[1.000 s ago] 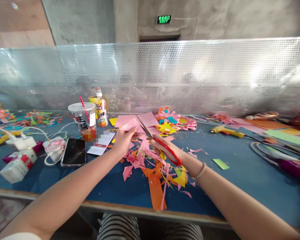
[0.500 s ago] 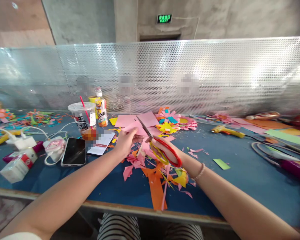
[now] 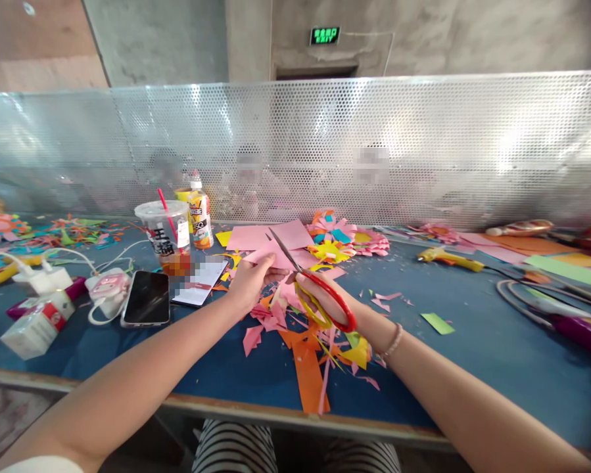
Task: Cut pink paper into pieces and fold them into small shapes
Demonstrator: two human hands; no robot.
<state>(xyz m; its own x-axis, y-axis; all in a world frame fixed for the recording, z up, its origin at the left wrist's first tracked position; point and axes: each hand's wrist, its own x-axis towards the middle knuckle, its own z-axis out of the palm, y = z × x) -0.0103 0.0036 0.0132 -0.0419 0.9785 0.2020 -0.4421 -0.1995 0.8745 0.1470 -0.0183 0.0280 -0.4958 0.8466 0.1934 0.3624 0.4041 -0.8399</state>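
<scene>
Pink paper (image 3: 258, 251) sits pinched between the thumb and fingers of the left hand (image 3: 248, 282), and from my remote seat I see the right hand (image 3: 321, 291) closed through the handles of the scissors (image 3: 344, 309), whose slightly parted blades reach ahead over that sheet; whether they are biting, I cannot tell. Rightward of the right hand I have open room around one small green scrap (image 3: 437, 322), while cuttings (image 3: 309, 361) crowd the space between the hands and the front edge (image 3: 240, 409). I count two phones (image 3: 146, 299), one lidded cup (image 3: 160, 244) and one bottle (image 3: 200, 217) left of the left hand, and one yellow glue gun (image 3: 453, 261) right of the right. Paper flowers (image 3: 330, 251) beyond the right hand overlap too much to count. Under the hands lies a blue table (image 3: 472, 381); past them stand a perforated metal panel (image 3: 413, 108) and a concrete wall (image 3: 187, 39) with one exit sign (image 3: 325, 35).
</scene>
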